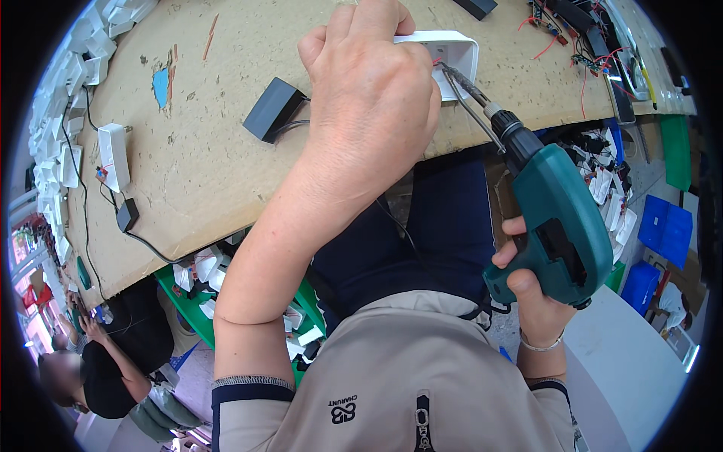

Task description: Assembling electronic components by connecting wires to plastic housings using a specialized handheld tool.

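My left hand (373,98) is closed at the near side of a white plastic housing (470,54) on the table, its fingertips mostly hidden behind the hand. A short red wire (437,61) shows inside the housing. My right hand (538,305) grips the handle of a green pistol-shaped soldering gun (576,218) in front of the table edge. Its metal tip and thin feed tube reach into the housing beside the red wire. Left of my left wrist lies a black box-shaped adapter (273,109) with a dark cable.
White housings (71,166) are heaped along the table's left edge, near another housing with a small board (113,158). Tangled wires and boards (580,45) lie at the far right. Below the table are bins of white parts (606,181). Another person (98,369) works at the lower left.
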Demonstrator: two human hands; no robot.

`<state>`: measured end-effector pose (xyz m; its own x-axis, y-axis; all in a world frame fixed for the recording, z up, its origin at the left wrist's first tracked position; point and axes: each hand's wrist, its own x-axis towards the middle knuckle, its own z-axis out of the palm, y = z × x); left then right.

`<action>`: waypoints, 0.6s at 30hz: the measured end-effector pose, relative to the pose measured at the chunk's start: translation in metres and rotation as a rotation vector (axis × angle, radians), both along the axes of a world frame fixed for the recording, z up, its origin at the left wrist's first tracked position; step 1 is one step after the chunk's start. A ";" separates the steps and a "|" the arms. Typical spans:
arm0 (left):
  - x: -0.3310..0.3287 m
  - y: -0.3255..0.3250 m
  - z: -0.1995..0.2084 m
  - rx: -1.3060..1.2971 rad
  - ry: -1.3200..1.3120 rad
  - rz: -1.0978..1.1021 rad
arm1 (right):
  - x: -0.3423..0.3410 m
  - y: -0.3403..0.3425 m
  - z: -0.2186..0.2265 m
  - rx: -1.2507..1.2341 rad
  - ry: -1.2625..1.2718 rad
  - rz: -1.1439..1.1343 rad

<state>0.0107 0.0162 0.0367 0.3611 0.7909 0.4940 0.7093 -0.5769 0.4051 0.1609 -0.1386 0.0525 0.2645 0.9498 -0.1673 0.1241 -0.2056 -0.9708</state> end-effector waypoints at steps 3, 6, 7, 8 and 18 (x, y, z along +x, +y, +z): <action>0.000 0.000 -0.001 0.002 -0.022 -0.007 | 0.002 0.000 -0.003 0.035 -0.009 0.021; 0.000 0.000 -0.001 0.001 -0.014 -0.001 | 0.002 -0.001 -0.002 0.027 -0.004 0.022; 0.000 0.000 -0.001 0.001 -0.011 -0.004 | 0.002 -0.001 -0.002 0.027 -0.004 0.022; 0.000 0.001 -0.001 0.001 -0.007 -0.008 | 0.001 -0.001 -0.002 0.024 -0.009 0.015; 0.002 0.024 -0.037 0.660 -0.330 -0.193 | 0.001 0.002 -0.003 0.022 -0.024 0.022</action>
<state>0.0128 0.0399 0.0000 0.2142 0.2316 0.9489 0.4732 -0.8745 0.1066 0.1615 -0.1369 0.0490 0.2470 0.9588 -0.1406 0.1514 -0.1815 -0.9717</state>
